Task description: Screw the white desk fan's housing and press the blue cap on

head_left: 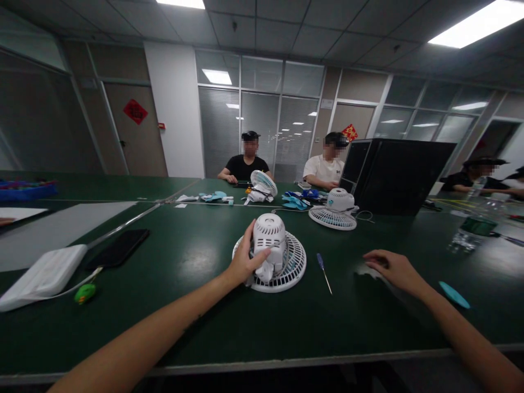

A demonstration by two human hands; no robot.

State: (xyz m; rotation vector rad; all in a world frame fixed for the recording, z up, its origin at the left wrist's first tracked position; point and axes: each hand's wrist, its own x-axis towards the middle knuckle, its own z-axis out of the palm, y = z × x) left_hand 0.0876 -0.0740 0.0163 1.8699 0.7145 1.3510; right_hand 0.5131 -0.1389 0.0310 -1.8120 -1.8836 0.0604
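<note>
A white fan (301, 256) lies face down on the green table, its round grille under the motor housing. My left hand (245, 262) is wrapped around the left side of that housing, thumb across the front. A white cable or strip shows beside the thumb. My right hand (395, 270) is apart from the fan, low over the table to its right. Its fingers are bent, with a small gap at the tips, and I see nothing held. Between the fan and this hand lies a screwdriver (323, 268) with a blue handle. A light blue oval piece (454, 295) rests right of my right hand.
Across the table sit two people near another white fan (262, 188) and blue parts. A third fan (333, 215) lies before a large black box (397, 174). A bottle (477, 226) stands right. Left are a phone (118, 248), a white block (45, 275) and a green trinket (85, 293).
</note>
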